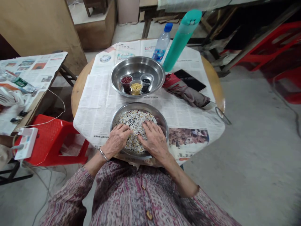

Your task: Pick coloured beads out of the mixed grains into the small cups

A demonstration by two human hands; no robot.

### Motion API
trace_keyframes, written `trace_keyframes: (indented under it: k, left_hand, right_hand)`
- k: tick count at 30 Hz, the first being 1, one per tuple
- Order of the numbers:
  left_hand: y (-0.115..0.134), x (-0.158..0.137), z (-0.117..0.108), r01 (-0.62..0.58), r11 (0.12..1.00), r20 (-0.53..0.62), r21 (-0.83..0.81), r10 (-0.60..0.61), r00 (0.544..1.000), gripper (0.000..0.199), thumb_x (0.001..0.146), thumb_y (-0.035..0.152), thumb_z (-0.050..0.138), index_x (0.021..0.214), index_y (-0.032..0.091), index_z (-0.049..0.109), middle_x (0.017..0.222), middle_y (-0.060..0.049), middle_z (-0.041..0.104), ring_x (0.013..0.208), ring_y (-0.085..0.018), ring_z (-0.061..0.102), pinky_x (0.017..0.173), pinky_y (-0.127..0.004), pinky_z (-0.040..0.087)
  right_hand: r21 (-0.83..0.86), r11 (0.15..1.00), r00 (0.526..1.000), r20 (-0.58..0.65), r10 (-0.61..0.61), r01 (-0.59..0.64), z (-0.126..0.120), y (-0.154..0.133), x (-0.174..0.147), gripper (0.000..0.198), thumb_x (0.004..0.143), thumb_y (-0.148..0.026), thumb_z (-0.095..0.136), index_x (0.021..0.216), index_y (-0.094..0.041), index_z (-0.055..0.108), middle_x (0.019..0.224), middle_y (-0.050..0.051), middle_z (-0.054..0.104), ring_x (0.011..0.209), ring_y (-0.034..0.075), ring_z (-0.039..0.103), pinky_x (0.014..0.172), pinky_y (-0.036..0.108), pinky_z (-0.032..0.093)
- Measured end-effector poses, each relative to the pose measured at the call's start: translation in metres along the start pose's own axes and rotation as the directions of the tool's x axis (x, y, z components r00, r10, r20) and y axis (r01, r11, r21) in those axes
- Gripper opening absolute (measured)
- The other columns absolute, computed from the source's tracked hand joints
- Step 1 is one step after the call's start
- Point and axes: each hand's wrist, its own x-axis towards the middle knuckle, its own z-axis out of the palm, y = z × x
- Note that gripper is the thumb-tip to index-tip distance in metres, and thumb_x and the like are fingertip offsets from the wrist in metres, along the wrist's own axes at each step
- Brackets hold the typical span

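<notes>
Ahead of the patterned shirt [131, 197], both hands lie backs up, well apart from it. The left hand [117, 138], forward and left of the shirt's buttons, angles inward with fingers bent and close together; a silver bracelet [102, 154] rings its wrist. The right hand [155, 141], forward and right of them, has its fingers spread, thumb toward the left hand. The right forearm [181, 177] shows more bare skin than the left forearm [94, 165].

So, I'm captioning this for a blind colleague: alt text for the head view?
A person's left hand and right hand touch mixed white, yellow and dark grains in a shallow, round, silver metal bowl on a newspaper-covered round wooden table. Beyond it, a silver metal basin holds three clear plastic cups of red, yellow and black grains.
</notes>
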Motion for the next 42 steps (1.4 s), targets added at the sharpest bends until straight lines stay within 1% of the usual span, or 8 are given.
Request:
trace_keyframes:
  k: [4, 12, 17, 22, 27, 31, 36, 42]
  left_hand:
    - [0.007, 0.009, 0.005, 0.089, 0.996, -0.037, 0.03, -0.087, 0.995, 0.023, 0.099, 0.021, 0.043, 0.106, 0.019, 0.065, 0.098, -0.005, 0.065, 0.098, -0.02, 0.054, 0.092, -0.036, 0.046]
    - [0.022, 0.036, 0.019, 0.226, 0.973, -0.032, 0.054, -0.224, 0.974, 0.017, 0.096, 0.028, 0.05, 0.102, 0.022, 0.065, 0.103, -0.005, 0.066, 0.104, -0.023, 0.054, 0.095, -0.039, 0.041]
    - [0.027, 0.042, 0.021, 0.222, 0.973, -0.005, 0.058, -0.222, 0.975, 0.013, 0.094, 0.024, 0.052, 0.096, 0.021, 0.065, 0.102, -0.005, 0.066, 0.104, -0.024, 0.055, 0.095, -0.04, 0.041]
    - [0.025, 0.038, 0.022, 0.224, 0.974, -0.021, 0.04, -0.224, 0.974, 0.014, 0.095, 0.024, 0.051, 0.096, 0.021, 0.065, 0.101, -0.004, 0.066, 0.104, -0.022, 0.056, 0.096, -0.038, 0.042]
    - [0.02, 0.031, 0.021, 0.206, 0.978, -0.095, -0.044, -0.21, 0.973, 0.016, 0.097, 0.022, 0.049, 0.095, 0.021, 0.064, 0.096, -0.003, 0.067, 0.096, -0.018, 0.059, 0.094, -0.031, 0.045]
    - [0.015, 0.027, 0.022, 0.233, 0.964, -0.137, -0.13, -0.25, 0.959, 0.018, 0.098, 0.02, 0.046, 0.099, 0.021, 0.064, 0.094, -0.003, 0.069, 0.093, -0.015, 0.062, 0.093, -0.029, 0.048]
    - [0.01, 0.026, 0.021, 0.207, 0.974, -0.145, -0.095, -0.219, 0.965, 0.021, 0.097, 0.016, 0.044, 0.102, 0.021, 0.064, 0.098, -0.004, 0.067, 0.097, -0.016, 0.061, 0.096, -0.029, 0.047]
    - [0.015, 0.038, 0.018, 0.224, 0.972, -0.117, -0.069, -0.231, 0.966, 0.018, 0.097, 0.021, 0.047, 0.102, 0.02, 0.064, 0.102, -0.004, 0.066, 0.102, -0.017, 0.06, 0.097, -0.029, 0.047]
  right_hand:
    - [-0.002, 1.0, 1.0, 0.008, -0.01, 0.01, 0.001, 0.001, 0.0, 0.05, 0.09, -0.034, 0.052, 0.133, -0.007, 0.053, 0.143, 0.018, 0.053, 0.135, 0.032, 0.043, 0.111, 0.046, 0.033]
    - [0.003, 1.0, 1.0, -0.009, -0.014, 0.014, 0.003, 0.002, -0.001, 0.05, 0.089, -0.034, 0.052, 0.132, -0.008, 0.054, 0.143, 0.017, 0.054, 0.134, 0.031, 0.044, 0.11, 0.044, 0.033]
    - [0.016, 1.0, 1.0, -0.012, 0.0, 0.0, 0.001, 0.001, 0.0, 0.051, 0.089, -0.033, 0.053, 0.133, -0.008, 0.054, 0.143, 0.016, 0.054, 0.133, 0.031, 0.044, 0.11, 0.044, 0.032]
    - [0.026, 1.0, 1.0, -0.011, -0.002, 0.002, 0.001, 0.002, 0.0, 0.051, 0.089, -0.034, 0.053, 0.133, -0.008, 0.054, 0.143, 0.016, 0.054, 0.134, 0.032, 0.044, 0.11, 0.045, 0.033]
    - [0.025, 1.0, 1.0, -0.01, 0.003, -0.003, 0.002, 0.002, -0.001, 0.052, 0.089, -0.034, 0.053, 0.135, -0.009, 0.053, 0.143, 0.016, 0.053, 0.134, 0.031, 0.044, 0.11, 0.045, 0.033]
    - [0.032, 0.999, 1.0, -0.009, -0.005, 0.005, 0.003, 0.002, -0.001, 0.052, 0.089, -0.034, 0.053, 0.136, -0.009, 0.052, 0.143, 0.017, 0.053, 0.136, 0.03, 0.043, 0.111, 0.045, 0.034]
    - [0.009, 1.0, 1.0, -0.024, -0.003, 0.003, 0.003, 0.002, -0.001, 0.049, 0.089, -0.033, 0.053, 0.132, -0.01, 0.055, 0.142, 0.016, 0.054, 0.134, 0.031, 0.044, 0.11, 0.045, 0.034]
    - [0.002, 1.0, 1.0, -0.014, -0.008, 0.008, 0.001, 0.002, -0.001, 0.049, 0.088, -0.033, 0.054, 0.132, -0.01, 0.055, 0.142, 0.015, 0.054, 0.133, 0.031, 0.045, 0.11, 0.045, 0.033]
